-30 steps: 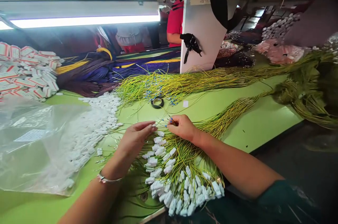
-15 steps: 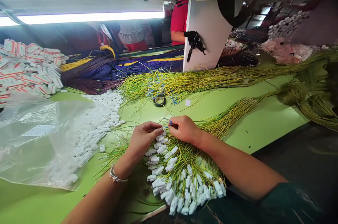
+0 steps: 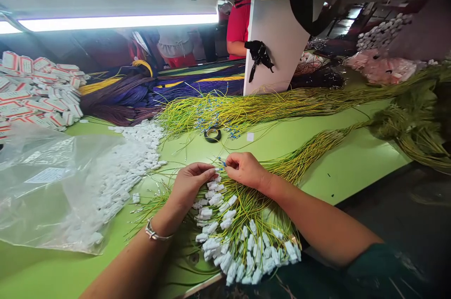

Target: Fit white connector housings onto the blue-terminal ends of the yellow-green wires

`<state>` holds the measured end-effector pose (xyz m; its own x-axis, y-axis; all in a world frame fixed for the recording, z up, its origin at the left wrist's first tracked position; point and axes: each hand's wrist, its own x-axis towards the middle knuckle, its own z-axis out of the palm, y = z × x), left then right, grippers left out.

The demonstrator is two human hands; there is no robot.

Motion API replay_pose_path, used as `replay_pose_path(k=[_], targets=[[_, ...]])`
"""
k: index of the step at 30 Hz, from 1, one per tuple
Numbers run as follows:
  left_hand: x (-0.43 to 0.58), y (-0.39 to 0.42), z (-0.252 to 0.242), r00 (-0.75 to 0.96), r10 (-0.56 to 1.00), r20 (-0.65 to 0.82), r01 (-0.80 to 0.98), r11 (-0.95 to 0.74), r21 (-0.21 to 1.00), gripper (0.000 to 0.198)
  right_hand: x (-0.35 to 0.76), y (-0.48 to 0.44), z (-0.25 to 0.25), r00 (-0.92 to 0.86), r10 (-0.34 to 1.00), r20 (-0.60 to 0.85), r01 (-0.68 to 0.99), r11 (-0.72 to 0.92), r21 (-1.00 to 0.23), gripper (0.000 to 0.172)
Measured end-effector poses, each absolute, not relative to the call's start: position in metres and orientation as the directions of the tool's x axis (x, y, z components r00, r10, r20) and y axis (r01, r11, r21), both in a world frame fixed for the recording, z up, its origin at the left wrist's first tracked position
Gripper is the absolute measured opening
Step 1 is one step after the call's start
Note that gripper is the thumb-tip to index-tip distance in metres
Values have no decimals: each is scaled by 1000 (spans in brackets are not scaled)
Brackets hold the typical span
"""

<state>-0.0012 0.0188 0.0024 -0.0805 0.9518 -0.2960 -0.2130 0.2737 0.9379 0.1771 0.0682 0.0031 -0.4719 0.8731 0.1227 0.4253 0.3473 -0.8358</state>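
Two hands meet mid-frame over the wire bundle [image 3: 246, 214], which fans out to the table's [image 3: 338, 167] near edge. There's open green top to the R, while a plastic bag [image 3: 52, 186] and connector pile [image 3: 137, 158] crowd the L, w/ a tape roll [image 3: 213, 135] just beyond. Grip: the left hand [image 3: 190, 184] has its fingertips pressed together on a white connector [image 3: 214, 173], and the right hand [image 3: 246, 170] pinches a wire end [image 3: 221, 163] with a blue tip.

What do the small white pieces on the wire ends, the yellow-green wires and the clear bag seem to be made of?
White pieces: probably moulded plastic, matte and opaque, all the same blocky shape. Yellow-green wires: smooth plastic insulation, judging by the bright colour and easy bending; the core is hidden. Clear bag: thin plastic film, glossy, see-through and wrinkled.
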Motion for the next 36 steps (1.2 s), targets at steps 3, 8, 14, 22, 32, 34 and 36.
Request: replay_pose_path(k=[3,8,14,22,32,34,36], targets=[[-1,19,3,-96,946,-309,-222,282,933,32,177,70,2,-453,885,107,421,319,-849,7],[-4,19,-1,-86,948,-305,-260,275,926,32,177,73,-1,-419,907,48,398,231,-888,8],[-3,18,-1,-79,958,-276,-212,254,944,29,175,71,0,-441,897,34,371,217,-903,7],[6,16,1,-139,978,-158,-96,146,985,16,173,70,-4,-448,892,-54,361,126,-924,5],[12,13,6,-55,997,-55,-12,55,998,2,177,73,2,-489,871,-50,291,109,-950,12],[6,7,16,88,996,-14,103,5,995,4,178,75,4,-441,897,-42,217,61,-974,16],[-8,3,27,272,962,27,243,-96,965,9,178,76,6,-404,912,-67,168,2,-986,20]])
